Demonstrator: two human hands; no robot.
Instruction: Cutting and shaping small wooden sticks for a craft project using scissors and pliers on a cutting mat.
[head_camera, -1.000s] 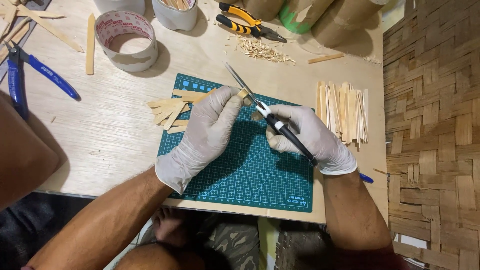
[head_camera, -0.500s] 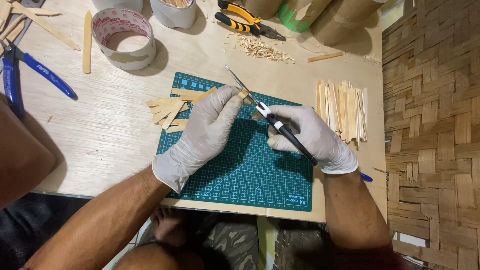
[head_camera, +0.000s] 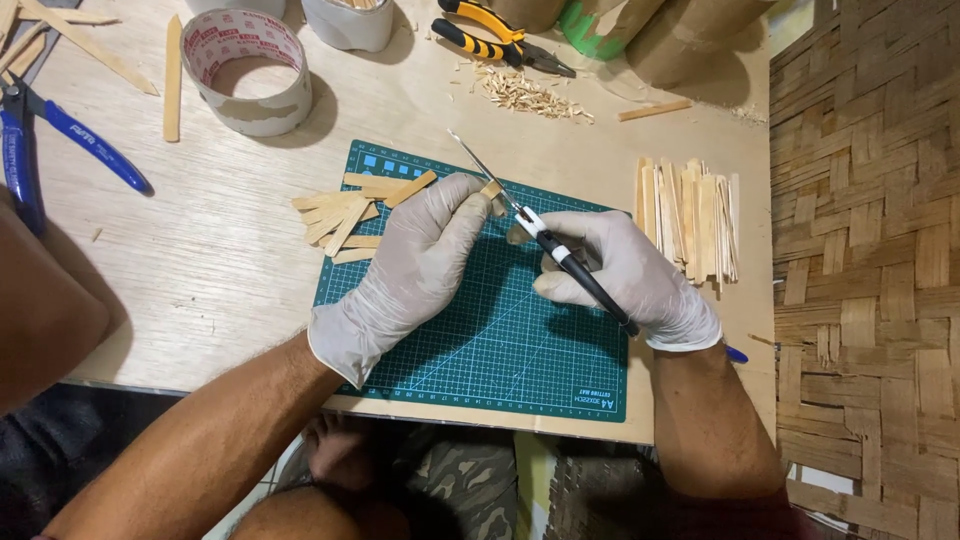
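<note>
Stick piece (head_camera: 492, 190) pinched at left hand (head_camera: 415, 265) fingers (head_camera: 470, 192), touching knife (head_camera: 560, 255).

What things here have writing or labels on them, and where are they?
Tape roll: top left of the table, a pale ring with red print.
Cutting mat: under both hands, a green rectangle with a white grid and small print.
Blue pliers: far left, small mark on a handle.
</note>
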